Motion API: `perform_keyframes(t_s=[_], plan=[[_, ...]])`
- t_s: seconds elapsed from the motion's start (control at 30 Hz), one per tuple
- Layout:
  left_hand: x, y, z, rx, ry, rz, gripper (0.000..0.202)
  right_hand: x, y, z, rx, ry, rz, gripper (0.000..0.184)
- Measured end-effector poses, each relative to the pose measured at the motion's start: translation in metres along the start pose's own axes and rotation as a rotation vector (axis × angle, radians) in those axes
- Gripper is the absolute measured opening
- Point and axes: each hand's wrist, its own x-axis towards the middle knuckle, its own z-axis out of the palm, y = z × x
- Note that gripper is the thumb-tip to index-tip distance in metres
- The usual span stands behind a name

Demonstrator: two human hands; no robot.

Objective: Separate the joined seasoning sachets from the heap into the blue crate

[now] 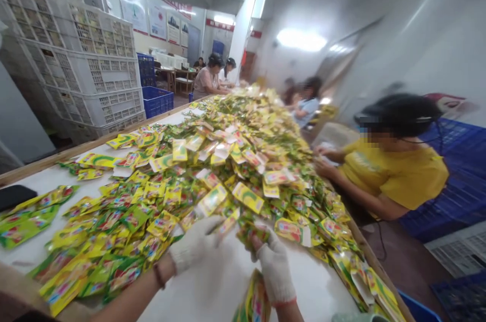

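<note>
A long white table [224,286] is heaped with several yellow-and-green sachets [228,160]. My left hand [193,243], in a white glove, rests on the table at the near edge of the heap, fingers curled round a sachet [228,223]. My right hand [271,261], also gloved, is closed on a small bunch of sachets [252,233] just in front of the pile. More sachets [254,302] stand bunched below my right wrist.
A person in a yellow shirt [395,172] works at the table's right side, and other people [208,79] sit farther along. White crates [87,69] are stacked at left, blue crates [155,99] behind. A black object [15,195] lies at the left edge.
</note>
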Motion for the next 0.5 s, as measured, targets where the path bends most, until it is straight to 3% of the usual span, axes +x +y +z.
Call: perform_keyframes(t_s=[0.07,0.13,0.2,0.27,0.33,0.4,0.5], plan=[[-0.015,-0.001,-0.010,-0.360,-0.244,-0.037,0.036,0.002,0.008,-0.001,0.030,-0.054,0.061,0.045],[-0.030,-0.006,-0.015,-0.451,-0.321,-0.117,0.040,0.003,0.016,0.000,0.045,-0.142,0.110,0.048],[-0.043,-0.013,-0.014,-0.267,-0.156,-0.116,0.038,0.003,0.021,0.004,0.031,-0.189,0.126,0.050],[-0.052,-0.020,-0.007,0.070,0.094,0.021,0.042,0.000,0.021,0.012,0.027,-0.176,0.129,0.051],[-0.058,-0.026,0.004,0.422,0.279,0.193,0.065,-0.004,0.017,0.022,0.059,-0.145,0.122,0.048],[-0.061,-0.030,0.015,0.685,0.366,0.282,0.076,-0.008,0.012,0.032,0.105,-0.146,0.119,0.046],[-0.063,-0.032,0.021,0.857,0.388,0.226,0.060,-0.013,0.009,0.041,0.150,-0.127,0.132,0.048]])
